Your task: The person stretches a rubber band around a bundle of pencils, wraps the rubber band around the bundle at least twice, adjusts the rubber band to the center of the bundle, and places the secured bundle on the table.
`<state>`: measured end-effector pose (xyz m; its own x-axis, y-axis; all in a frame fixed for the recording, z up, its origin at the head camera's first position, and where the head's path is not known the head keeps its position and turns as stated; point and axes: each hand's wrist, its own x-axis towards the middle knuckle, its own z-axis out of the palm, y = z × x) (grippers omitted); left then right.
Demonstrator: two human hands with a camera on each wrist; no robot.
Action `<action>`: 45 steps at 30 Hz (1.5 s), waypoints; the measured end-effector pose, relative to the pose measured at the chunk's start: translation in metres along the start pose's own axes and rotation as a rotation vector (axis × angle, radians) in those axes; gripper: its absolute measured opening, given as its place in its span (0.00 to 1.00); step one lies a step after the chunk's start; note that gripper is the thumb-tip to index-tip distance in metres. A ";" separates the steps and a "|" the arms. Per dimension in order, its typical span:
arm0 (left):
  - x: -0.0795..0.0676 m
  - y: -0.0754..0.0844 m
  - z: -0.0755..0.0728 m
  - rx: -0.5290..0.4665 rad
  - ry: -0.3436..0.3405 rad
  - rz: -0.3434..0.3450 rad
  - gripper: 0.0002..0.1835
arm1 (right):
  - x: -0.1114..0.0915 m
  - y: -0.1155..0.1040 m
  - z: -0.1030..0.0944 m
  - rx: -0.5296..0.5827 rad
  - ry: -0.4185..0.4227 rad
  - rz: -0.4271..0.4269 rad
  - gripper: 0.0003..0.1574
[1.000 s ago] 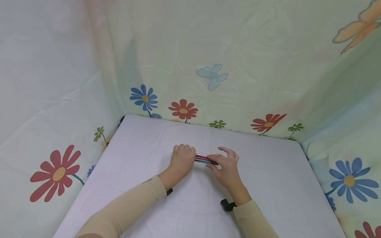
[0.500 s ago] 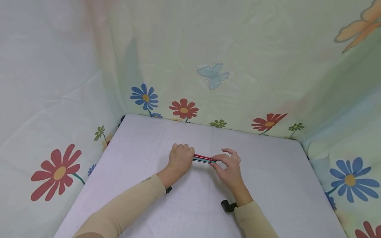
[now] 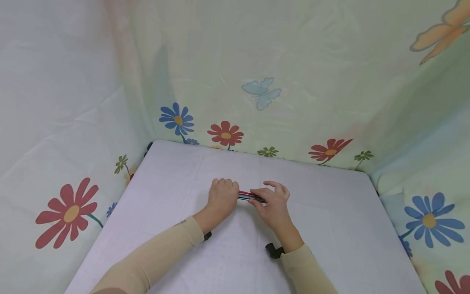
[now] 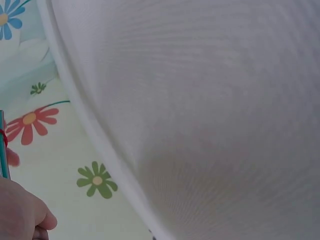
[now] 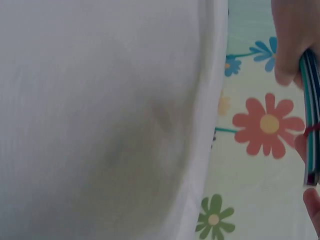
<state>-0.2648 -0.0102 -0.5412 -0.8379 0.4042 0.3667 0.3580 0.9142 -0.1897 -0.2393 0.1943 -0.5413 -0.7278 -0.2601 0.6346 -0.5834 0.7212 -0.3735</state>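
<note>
While the coloured bundle (image 3: 244, 196) is held above the desk (image 3: 330, 220), one end is gripped by the left hand (image 3: 223, 199) with curled fingers, and the other is pinched by the right hand (image 3: 274, 207).

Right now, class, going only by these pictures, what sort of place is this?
Probably a curtained-off recording booth: a pale-covered table, flower-and-butterfly-printed fabric on three sides, and a black, seemingly wrist-worn device.

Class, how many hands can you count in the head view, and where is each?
2: the left hand wraps round the slim striped bundle; the right hand pinches it near its right end. Neither is hidden.
</note>
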 end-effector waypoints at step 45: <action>-0.003 0.009 -0.003 0.008 0.032 0.014 0.11 | -0.003 -0.013 -0.004 -0.013 0.004 -0.014 0.17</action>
<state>-0.2576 -0.0034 -0.5412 -0.8193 0.4178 0.3928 0.3664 0.9083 -0.2019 -0.2283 0.1883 -0.5357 -0.7182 -0.2671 0.6426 -0.5883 0.7262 -0.3557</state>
